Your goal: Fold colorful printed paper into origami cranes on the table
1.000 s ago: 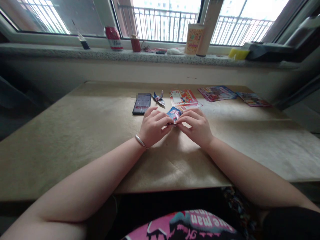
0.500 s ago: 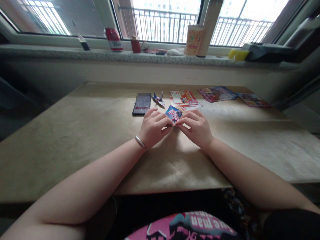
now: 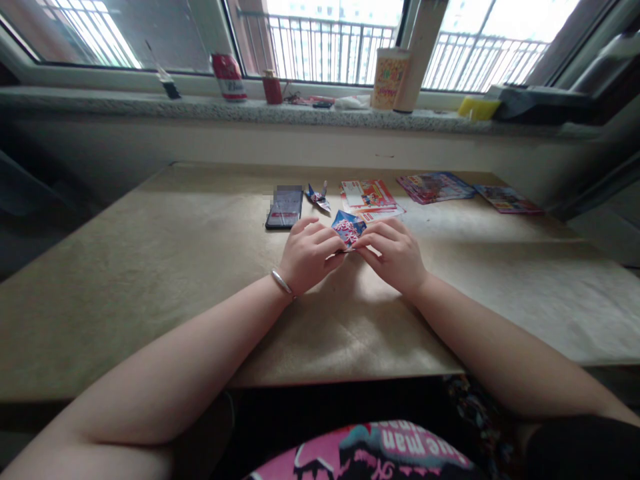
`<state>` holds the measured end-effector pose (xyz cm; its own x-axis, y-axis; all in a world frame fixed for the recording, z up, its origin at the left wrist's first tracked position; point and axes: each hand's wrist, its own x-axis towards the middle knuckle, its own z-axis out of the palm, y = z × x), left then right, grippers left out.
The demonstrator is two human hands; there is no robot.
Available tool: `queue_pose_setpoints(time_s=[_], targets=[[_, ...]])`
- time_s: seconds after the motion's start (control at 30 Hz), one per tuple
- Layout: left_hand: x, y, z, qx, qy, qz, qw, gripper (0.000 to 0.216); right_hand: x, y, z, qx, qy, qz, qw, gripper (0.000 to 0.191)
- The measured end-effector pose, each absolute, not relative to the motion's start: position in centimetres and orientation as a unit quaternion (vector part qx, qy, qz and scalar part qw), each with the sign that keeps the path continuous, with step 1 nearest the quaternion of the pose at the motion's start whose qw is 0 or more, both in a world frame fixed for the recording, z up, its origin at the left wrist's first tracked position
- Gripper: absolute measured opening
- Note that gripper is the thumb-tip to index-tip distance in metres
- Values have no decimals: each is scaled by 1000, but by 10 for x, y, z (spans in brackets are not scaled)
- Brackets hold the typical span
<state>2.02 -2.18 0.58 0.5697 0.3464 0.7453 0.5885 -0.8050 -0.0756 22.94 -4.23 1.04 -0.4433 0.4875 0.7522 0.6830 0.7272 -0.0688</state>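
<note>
A folded piece of printed paper [image 3: 349, 228], blue with white and red lettering, is pinched at its near edge between both hands, just above the table. My left hand [image 3: 311, 255], with a silver bangle at the wrist, grips its near left side between thumb and fingers. On the near right side, my right hand [image 3: 393, 253] pinches it the same way. The fingertips almost meet and hide the paper's lower edge. Behind it lies a small folded paper crane [image 3: 319, 198] in blue and white.
A phone [image 3: 285, 208] lies beyond my left hand on the table [image 3: 175, 280]. Red and white leaflets [image 3: 370, 197] and stacks of printed sheets [image 3: 435, 187] lie at the back right. A can [image 3: 229, 77] and a paper cup [image 3: 389, 79] stand on the windowsill [image 3: 300, 117].
Both hands stay in nearly the same place. The paper tilts slightly between the fingers, and the left fingertips shift a little along its near edge.
</note>
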Motion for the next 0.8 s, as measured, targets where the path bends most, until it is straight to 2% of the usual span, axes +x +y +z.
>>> queue_pose_setpoints(time_s=[0.8], targets=[[20,-21,6,-872,-277,-372,160,21,234,-41,11,-374,-839,-142,368,12]])
